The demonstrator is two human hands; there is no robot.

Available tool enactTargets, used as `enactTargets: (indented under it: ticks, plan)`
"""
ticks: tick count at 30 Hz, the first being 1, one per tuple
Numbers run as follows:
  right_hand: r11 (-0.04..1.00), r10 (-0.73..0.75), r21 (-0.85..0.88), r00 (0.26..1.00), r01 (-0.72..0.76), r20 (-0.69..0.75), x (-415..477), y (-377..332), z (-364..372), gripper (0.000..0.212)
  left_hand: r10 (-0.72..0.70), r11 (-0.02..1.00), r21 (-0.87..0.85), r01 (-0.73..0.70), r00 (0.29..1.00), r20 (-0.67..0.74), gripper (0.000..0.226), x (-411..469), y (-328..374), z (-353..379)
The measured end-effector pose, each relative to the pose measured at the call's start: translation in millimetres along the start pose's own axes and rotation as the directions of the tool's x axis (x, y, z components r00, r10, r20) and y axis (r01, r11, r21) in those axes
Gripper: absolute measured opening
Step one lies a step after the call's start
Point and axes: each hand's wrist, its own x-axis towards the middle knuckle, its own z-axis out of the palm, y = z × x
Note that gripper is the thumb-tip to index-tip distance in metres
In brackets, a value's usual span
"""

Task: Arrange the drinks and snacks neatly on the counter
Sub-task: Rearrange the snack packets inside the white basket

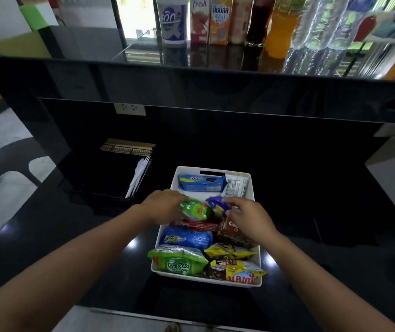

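Snacks (pixel 186 238) lie packed in a white bin (pixel 189 167) on the black counter (pixel 311 224), and the bin's long side runs away from the person. The left hand (pixel 165 206) grips a green packet (pixel 192 209) at the bin's middle, its long axis lying across the bin. The right hand (pixel 249 218) pinches a purple packet (pixel 218 204) just beside it, angled toward the far left. Drinks (pixel 218 20) stand upright in a row on the raised ledge behind.

black wire basket (pixel 110 180) held white plastic forks (pixel 140 172) at its right wall | wooden sticks (pixel 129 146) lay across its far end | white power socket (pixel 130 109) sat on dark panel (pixel 239 130) above | green-and-white box (pixel 38 16) stood far left
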Motion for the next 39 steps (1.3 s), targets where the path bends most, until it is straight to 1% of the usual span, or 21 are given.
enactTargets:
  ticks: [3,6,9,12,15,17,18,21,22,23,25,28,30,32,35,37,39]
  plan:
    - [0.999,0.029,-0.016,1.0,-0.029,-0.006,8.7,0.0,2.2,0.03,-0.055,0.998,-0.044,0.054,0.998,-0.028,0.057,5.0,2.0,-3.2]
    - [1.0,0.024,-0.017,1.0,-0.024,0.002,14.7,0.0,1.9,0.032,-0.073,0.996,-0.047,0.073,0.997,-0.001,0.055,10.5,4.7,-2.3]
    - [1.0,0.013,-0.002,1.0,-0.013,0.029,13.5,1.0,0.7,0.034,-0.053,0.997,-0.054,0.055,0.998,0.043,0.055,19.7,4.0,-3.1]
    - [0.998,-0.056,-0.029,0.998,0.057,0.033,2.6,1.9,0.1,0.037,-0.033,0.998,-0.057,0.039,0.994,0.106,0.056,28.7,-2.4,-5.4]
    - [0.984,-0.169,-0.071,0.985,0.165,-0.045,-14.1,2.6,-1.6,0.036,-0.014,0.998,-0.06,0.022,0.991,0.132,0.055,34.5,-7.4,-3.9]
    - [0.977,-0.187,-0.118,0.979,0.177,-0.084,-24.4,2.1,-5.1,0.04,-0.001,0.999,-0.04,0.006,0.994,0.111,0.059,35.9,-6.4,0.3]
    - [0.975,-0.18,-0.143,0.981,0.17,-0.065,-28.5,1.5,-6.0,0.046,0.005,1.0,-0.022,-0.003,0.996,0.088,0.061,35.1,-5.4,3.7]
    - [0.957,-0.133,-0.247,0.987,0.153,0.096,-34.9,2.2,-3.8,0.072,0.014,1.0,0.017,-0.015,0.999,0.029,0.061,30.3,-3.5,13.1]
    - [0.953,-0.108,-0.267,0.984,0.144,0.144,-35.7,3.3,-3.2,0.077,0.018,0.999,0.026,-0.019,1.0,0.013,0.06,28.3,-2.6,15.7]
    - [0.952,-0.09,-0.274,0.98,0.136,0.175,-36.3,3.9,-2.6,0.079,0.023,0.999,0.032,-0.022,1.0,-0.007,0.059,25.9,-1.5,17.9]
    - [0.949,-0.094,-0.281,0.978,0.145,0.185,-37.7,1.7,-2.8,0.071,0.029,0.999,0.033,-0.027,0.998,-0.058,0.058,21.5,1.0,19.8]
    - [0.947,-0.158,-0.262,0.98,0.184,0.118,-41.3,-6.2,-10.4,0.05,0.013,1.0,0.027,-0.009,0.988,-0.155,0.053,17.0,5.7,21.8]
    - [0.956,-0.194,-0.215,0.98,0.2,0.048,-43.6,-16.6,-25.4,0.042,-0.012,0.999,0.03,0.019,0.976,-0.218,0.048,13.2,9.0,21.7]
    - [0.972,-0.202,-0.125,0.979,0.197,-0.026,-43.4,-29.4,-46.4,0.044,-0.025,0.999,0.037,0.036,0.967,-0.254,0.044,8.8,10.5,21.8]
    - [0.98,-0.195,0.018,0.972,0.199,-0.128,-36.8,-45.0,-81.5,0.048,-0.054,0.998,0.011,0.059,0.961,-0.271,0.042,4.3,11.3,24.1]
    - [0.976,-0.206,0.031,0.957,0.217,-0.202,-23.8,-50.6,-100.2,0.049,-0.051,0.998,0.012,0.057,0.959,-0.278,0.043,3.3,12.0,25.7]
    - [0.976,-0.212,-0.004,0.947,0.218,-0.241,-2.9,-51.4,-110.8,0.051,-0.026,0.999,0.011,0.031,0.952,-0.306,0.047,6.3,14.5,24.9]
